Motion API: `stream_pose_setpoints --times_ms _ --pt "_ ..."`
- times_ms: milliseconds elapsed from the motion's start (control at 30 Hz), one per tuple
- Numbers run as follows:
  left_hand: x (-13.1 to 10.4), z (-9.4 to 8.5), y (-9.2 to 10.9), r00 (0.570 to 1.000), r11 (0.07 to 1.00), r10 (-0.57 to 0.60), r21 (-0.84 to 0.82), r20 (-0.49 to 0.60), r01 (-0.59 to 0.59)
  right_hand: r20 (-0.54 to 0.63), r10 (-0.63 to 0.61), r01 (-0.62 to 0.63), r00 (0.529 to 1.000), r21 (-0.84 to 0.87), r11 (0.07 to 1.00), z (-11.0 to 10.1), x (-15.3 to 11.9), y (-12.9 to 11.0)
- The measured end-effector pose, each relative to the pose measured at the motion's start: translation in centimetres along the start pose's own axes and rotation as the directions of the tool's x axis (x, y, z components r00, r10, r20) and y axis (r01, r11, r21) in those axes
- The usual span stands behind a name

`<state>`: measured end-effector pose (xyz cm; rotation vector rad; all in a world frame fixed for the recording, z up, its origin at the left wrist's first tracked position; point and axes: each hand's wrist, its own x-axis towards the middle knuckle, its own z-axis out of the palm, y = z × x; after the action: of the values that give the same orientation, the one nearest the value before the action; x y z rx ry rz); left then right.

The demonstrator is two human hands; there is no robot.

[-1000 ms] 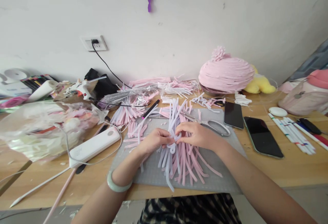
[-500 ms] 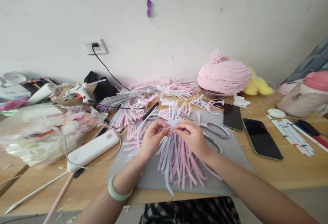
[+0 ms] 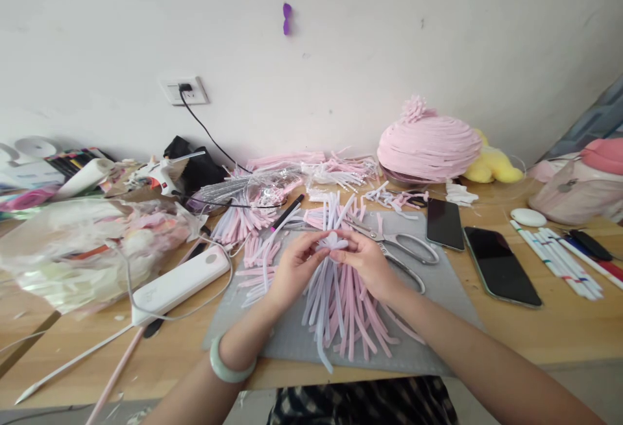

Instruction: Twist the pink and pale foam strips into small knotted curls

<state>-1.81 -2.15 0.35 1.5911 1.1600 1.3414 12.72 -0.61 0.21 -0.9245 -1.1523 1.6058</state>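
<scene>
Between my fingertips is a small pale lilac flower-like piece [image 3: 333, 241], held from both sides. My left hand [image 3: 298, 269] pinches its left edge, and a pale green bangle is on that wrist. My right hand [image 3: 366, 263] grips the right edge, thumb and fingers pressed together. Beneath my hands, a bundle of pink and lilac fuzzy strips [image 3: 348, 315] fans toward me over the grey mat [image 3: 438, 321]. Silver scissors [image 3: 409, 250] lie just right of my right hand. Short pink and lilac pieces [image 3: 260, 263] lie left of my left hand.
Two phones [image 3: 501, 266] lie at the right, near several white markers [image 3: 559, 259]. A pink fuzzy dome [image 3: 428, 147] stands at the back. On the left are a white device [image 3: 180, 285] with a cable, a clear plastic bag [image 3: 87, 250] and a glue gun [image 3: 163, 175].
My fingers have spread around the piece, and its rounded petals now show between them. The whole view has shifted slightly.
</scene>
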Motion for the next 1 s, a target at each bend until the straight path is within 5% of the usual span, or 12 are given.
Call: stream_pose_setpoints --times_ms 167,400,700,1000 --pt "0.4 -0.7 0.5 0.993 0.987 0.084 0.13 0.081 -0.094 0.091 0.047 -0.026 0.995 -0.217 0.976 -0.7 0.1 -0.4" --pt "0.2 -0.2 1.1 0.971 0.95 -0.219 -0.206 0.092 0.233 0.177 0.171 -0.149 0.969 -0.133 0.98 -0.7 0.1 -0.6" --pt "0.3 0.0 0.8 0.946 0.88 -0.314 -0.399 -0.079 0.258 0.087 0.088 -0.088 0.992 -0.003 0.996 -0.7 0.2 -1.0" --pt "-0.8 1.8 0.3 0.932 0.847 -0.292 -0.51 -0.214 0.149 0.024 0.035 -0.037 0.999 0.071 0.997 0.6 -0.1 0.2"
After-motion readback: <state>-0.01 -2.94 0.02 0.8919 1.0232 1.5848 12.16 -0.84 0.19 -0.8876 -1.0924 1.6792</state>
